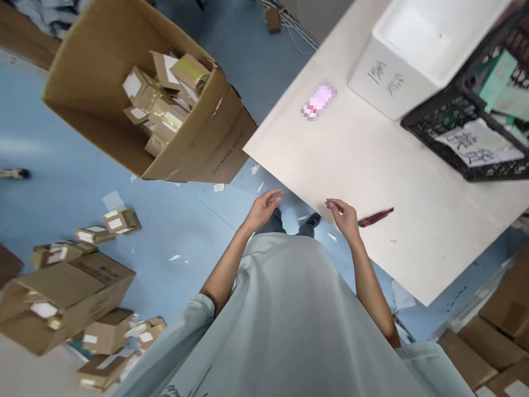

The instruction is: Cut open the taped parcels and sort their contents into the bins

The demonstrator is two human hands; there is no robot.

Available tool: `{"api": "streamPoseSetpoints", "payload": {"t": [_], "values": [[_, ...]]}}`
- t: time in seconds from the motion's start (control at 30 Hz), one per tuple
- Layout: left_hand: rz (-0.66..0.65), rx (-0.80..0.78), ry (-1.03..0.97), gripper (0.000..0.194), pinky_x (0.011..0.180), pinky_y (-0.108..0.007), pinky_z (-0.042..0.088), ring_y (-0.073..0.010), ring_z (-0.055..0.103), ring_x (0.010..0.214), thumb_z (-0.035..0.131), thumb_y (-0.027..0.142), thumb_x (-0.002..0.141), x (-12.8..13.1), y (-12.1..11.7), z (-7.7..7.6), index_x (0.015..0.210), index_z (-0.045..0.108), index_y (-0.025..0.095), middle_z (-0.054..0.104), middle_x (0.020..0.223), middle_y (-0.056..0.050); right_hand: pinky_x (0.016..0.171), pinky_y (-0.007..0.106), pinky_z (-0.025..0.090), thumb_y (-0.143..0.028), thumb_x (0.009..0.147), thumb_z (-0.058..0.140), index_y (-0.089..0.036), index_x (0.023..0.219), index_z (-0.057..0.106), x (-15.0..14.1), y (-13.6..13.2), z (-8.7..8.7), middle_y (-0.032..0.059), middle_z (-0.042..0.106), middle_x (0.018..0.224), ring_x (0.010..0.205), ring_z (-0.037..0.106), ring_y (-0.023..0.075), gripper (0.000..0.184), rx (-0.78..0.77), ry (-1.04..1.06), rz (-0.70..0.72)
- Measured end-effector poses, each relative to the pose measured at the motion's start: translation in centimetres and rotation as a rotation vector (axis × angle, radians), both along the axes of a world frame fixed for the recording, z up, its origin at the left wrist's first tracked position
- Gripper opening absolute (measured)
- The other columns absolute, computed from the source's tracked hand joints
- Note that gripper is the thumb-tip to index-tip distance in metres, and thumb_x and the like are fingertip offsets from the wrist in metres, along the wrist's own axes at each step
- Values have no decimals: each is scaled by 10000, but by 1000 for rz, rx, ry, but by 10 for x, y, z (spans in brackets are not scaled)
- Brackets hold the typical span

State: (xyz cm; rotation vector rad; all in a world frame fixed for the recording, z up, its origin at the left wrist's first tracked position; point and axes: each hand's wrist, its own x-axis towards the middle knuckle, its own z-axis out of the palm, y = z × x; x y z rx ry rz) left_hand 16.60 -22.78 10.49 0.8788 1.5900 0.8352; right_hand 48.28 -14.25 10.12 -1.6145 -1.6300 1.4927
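Observation:
My left hand [263, 211] hangs in the air just off the front edge of the white table [397, 231], fingers stretched out and nothing in it. My right hand [344, 216] is over that same edge, its fingers loosely bent and apart, also bare. Closest to it lies a red and black utility knife [375, 217] on the tabletop, not touched by the hand. Farther up the table is a small pinkish item [319, 101], blurred out so that its kind is hidden.
A large open carton [223, 138] with several small boxes stands left of the table. A white bin [380, 71] and a black crate [471, 171] occupy its far right. Cartons [103, 275] and paper scraps lie on the blue floor; more boxes [471, 353] sit at lower right.

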Motion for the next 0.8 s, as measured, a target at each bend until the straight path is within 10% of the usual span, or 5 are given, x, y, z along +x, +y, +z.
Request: {"api": "streamPoseSetpoints", "payload": {"t": [0.47,0.8], "values": [[476,191,-49,449,1213,-500,581,-315,773,1333,681,444,1022,-275,-1,-1,1376,733,172,800,1441,-180,1112,513,623,-561,984,715,-233,1006,825,-348,79,61,109,878,1120,1112,820,310,347,206,-19,272],[574,172,-12,369,1234,-498,564,-307,780,1313,699,340,1007,-405,83,-38,1331,770,178,827,1383,-155,1088,465,619,-551,1037,597,-226,1084,803,-527,204,8,138,854,1173,1102,813,305,388,398,-137,537]]}}
